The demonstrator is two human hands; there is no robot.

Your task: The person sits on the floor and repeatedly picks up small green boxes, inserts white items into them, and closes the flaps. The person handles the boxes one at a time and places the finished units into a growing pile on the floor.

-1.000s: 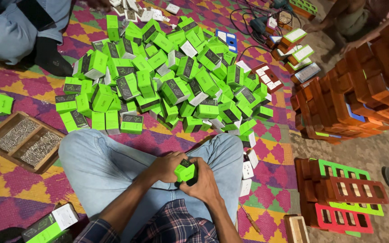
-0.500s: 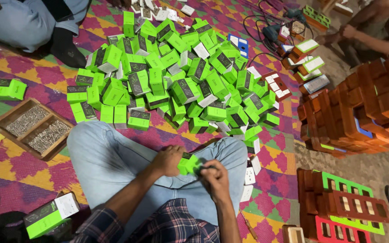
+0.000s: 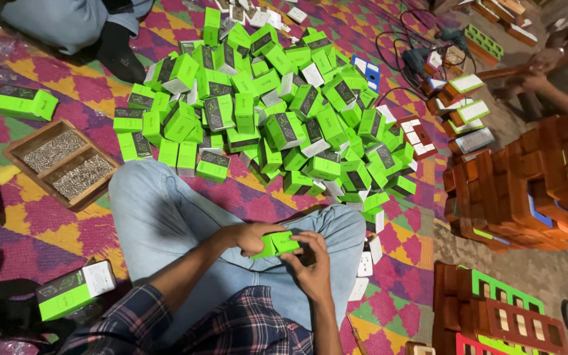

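**A small green box held in both hands over crossed legs**

A small bright green cardboard box (image 3: 277,244) is held low in the near middle of the scene, above a lap in pale blue jeans (image 3: 165,223). The left hand (image 3: 248,236) is closed around the box's left end, fingers curled over its top. The right hand (image 3: 309,263) is set against the right end, thumb and fingertips pinched on the box's edge. Plaid shirt sleeves (image 3: 133,315) are seen at the near edge.

Beyond the knees, a large heap of matching green and black cardboard boxes (image 3: 277,112) is spread across a patterned mat of pink, yellow and purple (image 3: 47,230). To the left of the heap, a shallow wooden tray with two compartments of small metal screws (image 3: 64,161) is laid on the mat. One more green box with a white end (image 3: 73,289) lies at the near left.

To the right, stacked orange-brown plastic frames (image 3: 534,184) are piled, with green and red frames (image 3: 501,309) nearer. Another person's legs in jeans (image 3: 67,23) are seen at the far left, and another person's arm (image 3: 560,72) at the far right.
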